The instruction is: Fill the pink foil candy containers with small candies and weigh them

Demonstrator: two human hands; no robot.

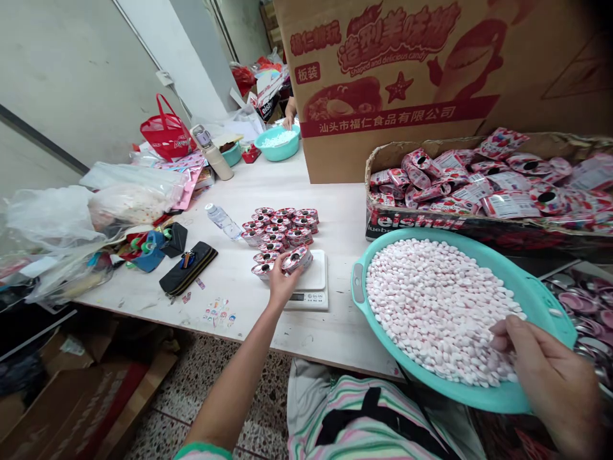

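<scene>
My left hand [283, 281] has its thumb and fingers around a small pink-and-white candy container [297, 258] with a dark hole in its top, over the kitchen scale [316, 271]. Rows of similar containers [276, 229] stand on the table just behind and to the left of it. On the right, my right hand [546, 364] is over the near rim of a turquoise basin [360, 291] full of small whitish-pink candies [435, 306]. Its fingertips are drawn together at the candies; whatever they may hold is hidden.
A torn carton [371, 220] heaped with more containers stands behind the basin, before a large printed cardboard box [345, 153]. Round lids [582, 313] lie at the far right. Leftward are a water bottle [223, 221], black pouch [188, 268] and plastic bags. A person's hand [290, 115] reaches a farther basin [280, 152].
</scene>
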